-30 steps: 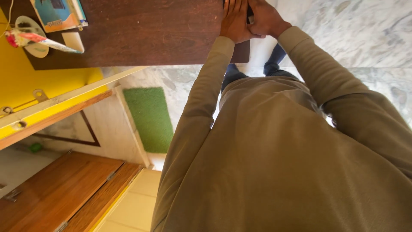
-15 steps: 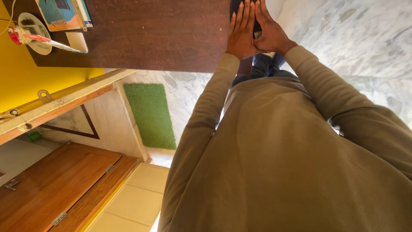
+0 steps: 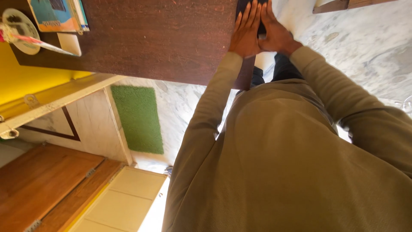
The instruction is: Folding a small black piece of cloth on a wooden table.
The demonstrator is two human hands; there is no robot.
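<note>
I see both hands at the tabletop's right edge, meeting over a dark flat thing. Left hand lies flat, fingers straight and pressed together; right hand is alongside, fingertips touching it. The thing is directly under the fingertips; I can't tell its long axis.

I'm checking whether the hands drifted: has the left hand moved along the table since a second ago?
Yes. The left hand has slid forward along the table edge, away from its near corner.

Blue-orange booklet or package, flat on dark table, far corner; kind unclear.
</note>
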